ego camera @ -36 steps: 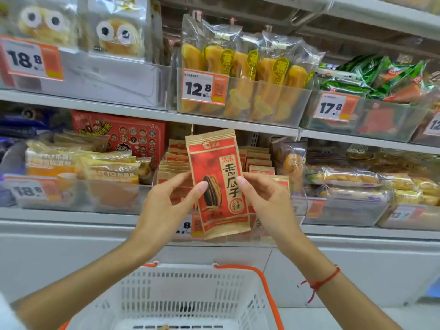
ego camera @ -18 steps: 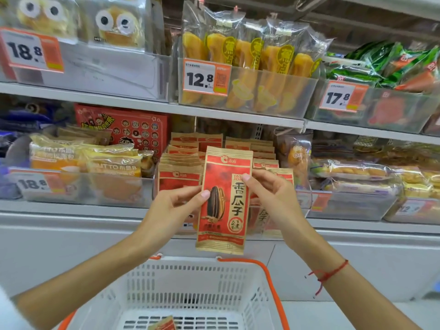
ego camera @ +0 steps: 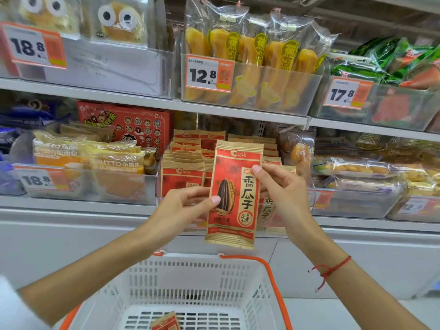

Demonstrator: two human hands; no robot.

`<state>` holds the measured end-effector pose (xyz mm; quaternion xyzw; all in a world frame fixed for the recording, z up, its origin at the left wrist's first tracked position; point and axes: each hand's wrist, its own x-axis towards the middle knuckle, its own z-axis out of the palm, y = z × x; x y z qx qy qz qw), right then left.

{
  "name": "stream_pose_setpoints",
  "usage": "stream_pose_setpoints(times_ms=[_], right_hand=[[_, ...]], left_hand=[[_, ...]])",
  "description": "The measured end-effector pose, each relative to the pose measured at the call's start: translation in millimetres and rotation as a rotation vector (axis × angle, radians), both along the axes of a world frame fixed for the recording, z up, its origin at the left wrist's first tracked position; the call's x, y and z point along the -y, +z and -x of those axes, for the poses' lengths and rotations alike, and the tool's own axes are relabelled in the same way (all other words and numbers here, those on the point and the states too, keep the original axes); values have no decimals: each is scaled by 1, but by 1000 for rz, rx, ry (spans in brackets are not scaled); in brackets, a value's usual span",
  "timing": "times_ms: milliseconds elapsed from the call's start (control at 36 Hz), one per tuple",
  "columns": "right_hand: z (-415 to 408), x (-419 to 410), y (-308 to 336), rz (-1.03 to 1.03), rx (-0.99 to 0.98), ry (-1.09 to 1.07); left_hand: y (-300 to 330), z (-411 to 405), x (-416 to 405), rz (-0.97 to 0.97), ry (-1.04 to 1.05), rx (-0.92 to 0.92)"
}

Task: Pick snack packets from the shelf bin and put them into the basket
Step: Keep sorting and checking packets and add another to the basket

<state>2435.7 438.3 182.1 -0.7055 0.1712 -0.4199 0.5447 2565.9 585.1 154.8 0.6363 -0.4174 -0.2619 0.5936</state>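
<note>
You are holding one red and gold sunflower seed packet (ego camera: 234,194) upright in front of the shelf, just above the far rim of the white basket (ego camera: 202,282). Your left hand (ego camera: 183,208) is pinching its left edge, thumb pressing on the front near the printed seed and the fingers curling behind. Your right hand (ego camera: 283,194) is gripping the right edge higher up, with a fingertip resting on the front face near the top characters. Both hands are closing on the same packet, so neither is free.

Behind the packet, the shelf bin (ego camera: 166,186) is standing on the lower shelf, holding rows of matching packets (ego camera: 183,172) upright. The basket is sitting below your arms, its orange handle (ego camera: 273,289) lying along the right rim. Another packet (ego camera: 165,322) of the same kind is lying on the basket floor at the bottom edge of the view, only partly showing.

A red string bracelet (ego camera: 331,270) is circling your right wrist. A price tag reading 12.8 (ego camera: 208,73) is hanging on the upper shelf bin above.
</note>
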Motion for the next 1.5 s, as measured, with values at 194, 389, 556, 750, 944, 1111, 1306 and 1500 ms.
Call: stream_pose_setpoints(times_ms=[194,389,556,750,944,1111,1306,1500], right_hand=[[2,1,3,38,-66,120],[0,2,-1,108,-197,177],[-2,4,-5,116,-199,178],[-4,-2,-11,345,-235,3],[-9,-23,-16,528,-338,-17],[-4,-16,-7,143,-374,255],[3,-3,-3,-110,-379,546],[2,-5,-6,26,-333,387]], left_hand=[[4,1,0,104,83,-65],[9,-3,-1,198,214,-142],[7,-3,-3,167,240,-108],[11,2,-2,181,281,-46],[13,9,-1,199,282,-33],[17,7,-6,213,248,20],[22,11,-7,165,224,85],[24,16,-9,181,172,88]])
